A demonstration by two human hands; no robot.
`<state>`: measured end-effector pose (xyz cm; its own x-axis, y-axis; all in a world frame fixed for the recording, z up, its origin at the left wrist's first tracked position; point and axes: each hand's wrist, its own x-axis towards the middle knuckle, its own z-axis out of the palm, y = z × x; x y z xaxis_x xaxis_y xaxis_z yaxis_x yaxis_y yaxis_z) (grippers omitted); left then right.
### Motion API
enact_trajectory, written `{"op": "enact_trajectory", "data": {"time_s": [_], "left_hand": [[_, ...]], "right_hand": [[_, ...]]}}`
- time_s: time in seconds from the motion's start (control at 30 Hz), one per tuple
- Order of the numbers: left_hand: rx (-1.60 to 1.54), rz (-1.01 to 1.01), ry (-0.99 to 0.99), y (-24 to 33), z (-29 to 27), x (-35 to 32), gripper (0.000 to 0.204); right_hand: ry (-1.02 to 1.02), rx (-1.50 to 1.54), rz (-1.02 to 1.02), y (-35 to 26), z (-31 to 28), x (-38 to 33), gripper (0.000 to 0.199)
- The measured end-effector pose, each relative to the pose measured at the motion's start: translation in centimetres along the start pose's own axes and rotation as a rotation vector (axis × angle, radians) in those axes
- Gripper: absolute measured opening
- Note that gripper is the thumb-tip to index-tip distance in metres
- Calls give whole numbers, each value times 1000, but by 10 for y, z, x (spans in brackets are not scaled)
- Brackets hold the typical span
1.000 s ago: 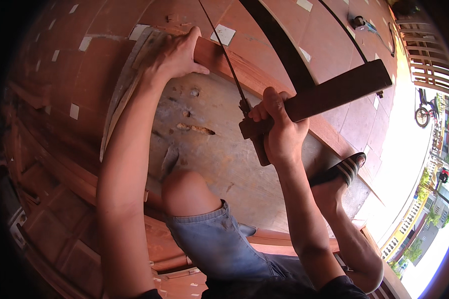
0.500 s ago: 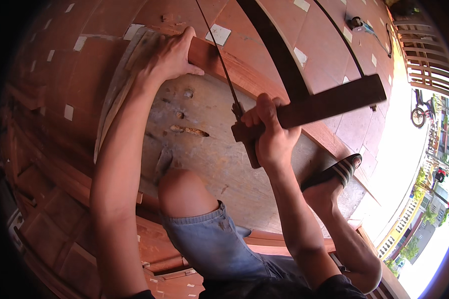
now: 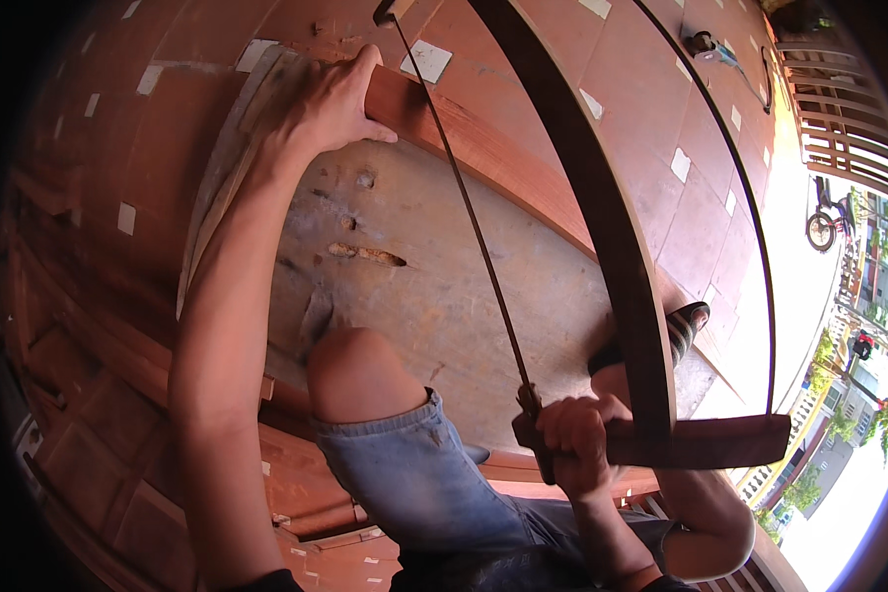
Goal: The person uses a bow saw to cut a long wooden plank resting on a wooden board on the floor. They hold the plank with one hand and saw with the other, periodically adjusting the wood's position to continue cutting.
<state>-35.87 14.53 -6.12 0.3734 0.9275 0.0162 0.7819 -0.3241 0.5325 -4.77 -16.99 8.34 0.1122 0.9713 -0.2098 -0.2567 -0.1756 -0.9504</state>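
My right hand [image 3: 574, 444] is closed around the end bar of a wooden frame saw, low and right of the middle. The saw's long dark centre beam [image 3: 602, 187] runs up and away. Its thin blade [image 3: 469, 212] stretches taut from the grip to the far end and crosses a reddish wooden board [image 3: 493, 143]. That board lies along the far edge of a worn, pitted wooden workbench [image 3: 444, 296]. Near the board's left end, my left hand [image 3: 333, 104] grips it, thumb on the near side and fingers over the far side, just left of the blade.
My bent knee [image 3: 355, 375] rests on the bench, and a sandalled foot [image 3: 686, 331] is at its right. An angle grinder [image 3: 705, 44] with a cord lies on the tiled floor [image 3: 197, 109]. Reddish timber [image 3: 89, 306] lies at the left. A motorbike [image 3: 824, 222] stands outside at the right.
My right hand has pulled the saw toward me and slightly right, so more of the blade and its far end show. My left hand keeps its grip on the board.
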Motion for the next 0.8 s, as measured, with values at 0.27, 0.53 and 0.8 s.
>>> {"op": "enact_trajectory", "data": {"time_s": [0.27, 0.53, 0.8], "left_hand": [[89, -6, -23, 6, 7, 4, 81], [69, -53, -45, 10, -2, 8, 83], [79, 53, 36, 7, 7, 10, 83]], "right_hand": [[87, -100, 67, 23, 71, 154, 28], [8, 34, 34, -42, -17, -47, 28], [120, -78, 63, 9, 82, 182, 36]]}}
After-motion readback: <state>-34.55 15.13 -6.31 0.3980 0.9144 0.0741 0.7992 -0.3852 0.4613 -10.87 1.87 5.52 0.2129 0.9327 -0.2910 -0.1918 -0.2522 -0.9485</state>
